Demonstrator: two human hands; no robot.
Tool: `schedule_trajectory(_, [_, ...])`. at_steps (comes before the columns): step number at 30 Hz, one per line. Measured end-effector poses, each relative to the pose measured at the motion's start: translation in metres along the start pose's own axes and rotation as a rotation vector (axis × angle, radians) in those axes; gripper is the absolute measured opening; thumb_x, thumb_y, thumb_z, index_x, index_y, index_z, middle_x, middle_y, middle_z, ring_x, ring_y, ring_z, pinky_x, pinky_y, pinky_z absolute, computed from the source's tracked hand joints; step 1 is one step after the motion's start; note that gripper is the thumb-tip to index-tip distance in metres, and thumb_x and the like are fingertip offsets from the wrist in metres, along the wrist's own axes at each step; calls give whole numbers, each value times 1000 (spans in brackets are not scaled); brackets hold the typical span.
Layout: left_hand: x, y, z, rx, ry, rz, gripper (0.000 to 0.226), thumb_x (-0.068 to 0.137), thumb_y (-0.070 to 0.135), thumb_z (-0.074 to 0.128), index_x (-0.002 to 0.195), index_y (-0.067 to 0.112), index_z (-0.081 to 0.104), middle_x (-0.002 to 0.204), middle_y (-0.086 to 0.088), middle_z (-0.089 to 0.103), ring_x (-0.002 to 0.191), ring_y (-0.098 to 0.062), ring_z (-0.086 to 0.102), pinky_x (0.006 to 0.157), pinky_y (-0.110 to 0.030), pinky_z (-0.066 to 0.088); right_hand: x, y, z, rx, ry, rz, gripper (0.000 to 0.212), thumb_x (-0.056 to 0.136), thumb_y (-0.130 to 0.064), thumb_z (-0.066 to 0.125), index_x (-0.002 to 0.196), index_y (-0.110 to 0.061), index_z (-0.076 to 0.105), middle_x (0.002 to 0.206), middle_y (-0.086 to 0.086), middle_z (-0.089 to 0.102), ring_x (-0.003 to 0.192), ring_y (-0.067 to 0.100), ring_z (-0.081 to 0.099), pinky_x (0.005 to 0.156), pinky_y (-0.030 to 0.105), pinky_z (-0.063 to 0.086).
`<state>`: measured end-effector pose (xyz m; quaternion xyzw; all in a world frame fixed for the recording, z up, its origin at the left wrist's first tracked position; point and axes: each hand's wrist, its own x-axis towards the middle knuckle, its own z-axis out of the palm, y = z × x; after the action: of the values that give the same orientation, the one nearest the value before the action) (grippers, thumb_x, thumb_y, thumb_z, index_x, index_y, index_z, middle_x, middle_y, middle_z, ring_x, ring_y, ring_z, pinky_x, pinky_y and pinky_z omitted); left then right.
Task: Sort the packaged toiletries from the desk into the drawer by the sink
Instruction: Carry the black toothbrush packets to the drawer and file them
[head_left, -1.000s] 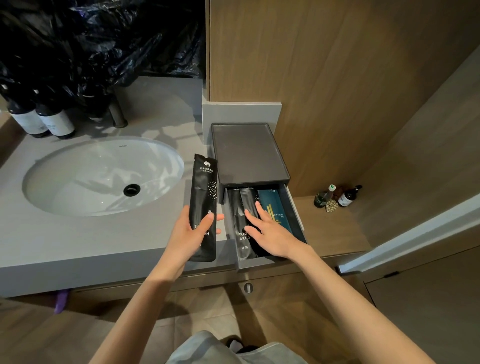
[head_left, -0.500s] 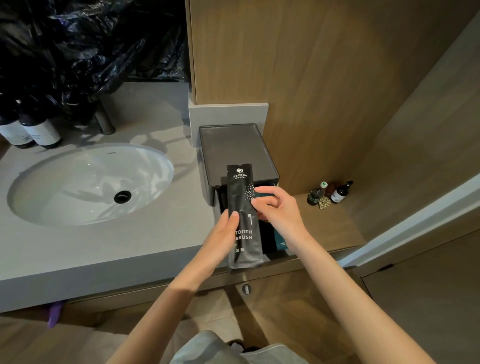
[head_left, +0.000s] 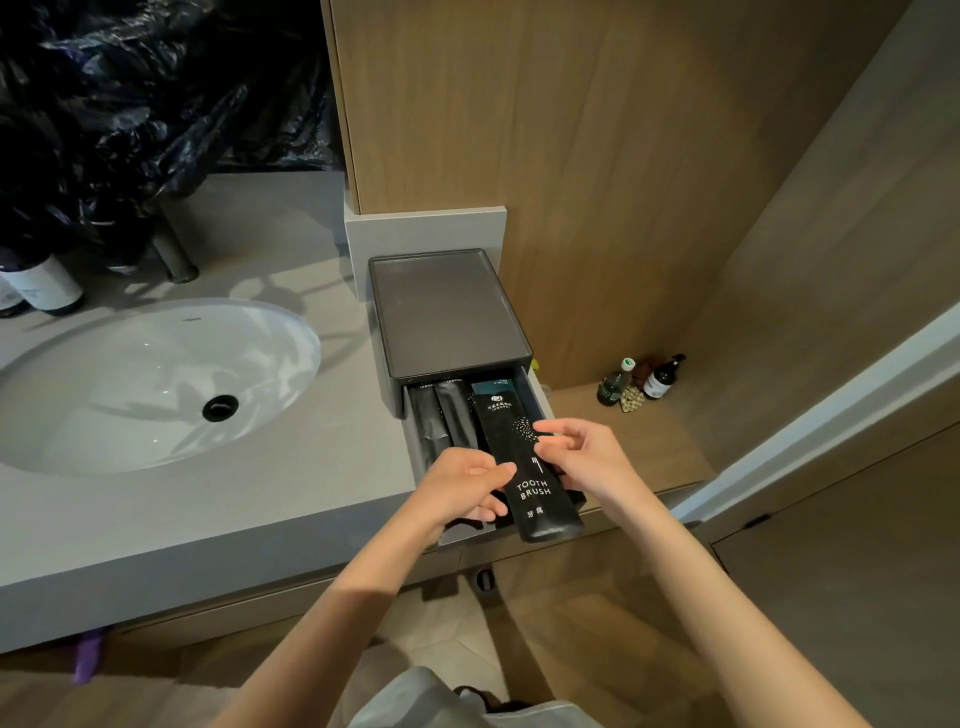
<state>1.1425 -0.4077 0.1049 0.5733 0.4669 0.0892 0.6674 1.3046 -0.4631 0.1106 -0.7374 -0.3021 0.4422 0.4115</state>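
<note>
Toothbrush packet (head_left: 530, 467): black sachet, printed "TOOTH BRUSH" in pale capitals, a small brush pictogram above the words, a dotted burst higher up, two Chinese characters beneath, a small logo with tiny unreadable script at the top; lying lengthwise over the open drawer, lower end jutting past the drawer front
Left hand (head_left: 460, 491): grip pinching the packet's left edge, thumb on the face beside the lettering, other fingers curled below
Right hand (head_left: 584, 457): grip on the packet's right edge, thumb and forefinger tips meeting near the dotted burst
Drawer (head_left: 535, 395): dark grey, pulled out toward the viewer from a dark grey box (head_left: 444, 317) with a shallow tray top
Drawer contents: two black sachets (head_left: 441, 415) side by side at the left, writing at their tops too small to read; a teal packet (head_left: 493, 387) at the back, mostly covered by the held packet, its print illegible
Worktop (head_left: 311, 467): grey stone, box standing at its right end against a wood panel
Sink (head_left: 150, 384): white oval basin, black drain, tiny maker's mark on the far rim, unreadable
Dark bottles (head_left: 41, 283): back left, white labels, text unreadable
Small bottles (head_left: 641, 382): on a lower wooden ledge to the right, white labels illegible
Black plastic sheeting (head_left: 156, 88): crumpled behind the basin
</note>
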Motion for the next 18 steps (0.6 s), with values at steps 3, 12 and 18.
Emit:
schedule_trajectory(3, [17,2,1,-6,79,-27,31,91,24,61,107,-1,62,93,-11,67,46,-2,62,44,-13,47,3,4,-3,-93,6,-2,31,86,-13,66,116,-21,63,90,1,69,82,16,65,73,35,59])
schedule_trajectory(12, [43,-1,-3,340,299,155,21,88,31,62,90,11,66,64,0,70,52,-8,65,65,-28,56,6,13,-1,-397,51,-119,30,86,-10,68,112,-23,63,79,-6,65,74,9,60,66,18,47])
schedule_trajectory(18, [35,-20,-18,1023,519,454,44,89,44,56,126,22,56,126,5,59,119,-20,46,93,-32,41,16,16,11,-463,82,-144,36,87,1,61,113,-24,61,86,2,69,91,18,62,69,20,46])
